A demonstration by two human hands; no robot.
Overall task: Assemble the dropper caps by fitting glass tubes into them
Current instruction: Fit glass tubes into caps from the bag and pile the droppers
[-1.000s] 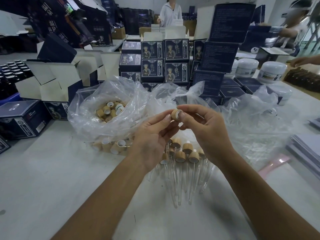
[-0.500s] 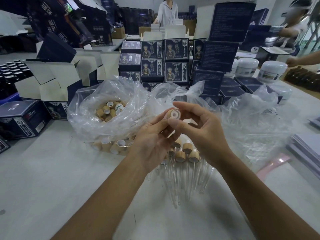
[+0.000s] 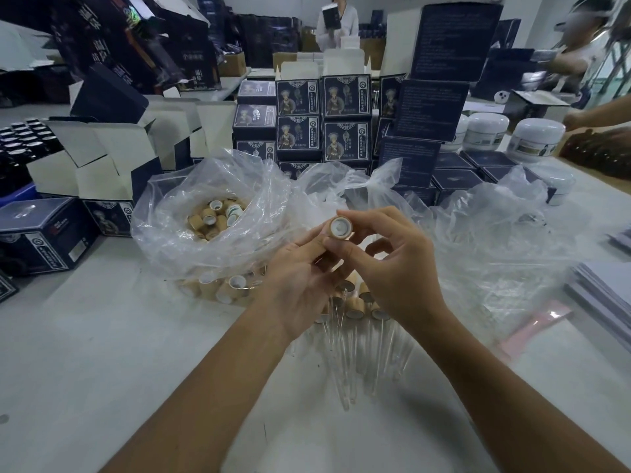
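On the white worktable point(image 3: 85, 353), two clear plastic bags lie far of the hands: the left bag point(image 3: 205, 213) holds too many tan caps to count. Near them lies a heap of finished glass-tube droppers point(image 3: 355, 336), uncountable. One tan wooden dropper cap point(image 3: 340, 227) is pinched between left hand point(image 3: 300, 285) and right hand point(image 3: 399, 268), opening toward the camera.

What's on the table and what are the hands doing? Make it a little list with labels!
held thing: cap, open end toward the camera
right hand: pinches the cap
left hand: fingers at the cap's underside
glass tube in cap: cannot tell
finished droppers: lying on the table, under the hands
loose caps: in the clear bag, left of the hands
behind: dark blue boxes, white jars
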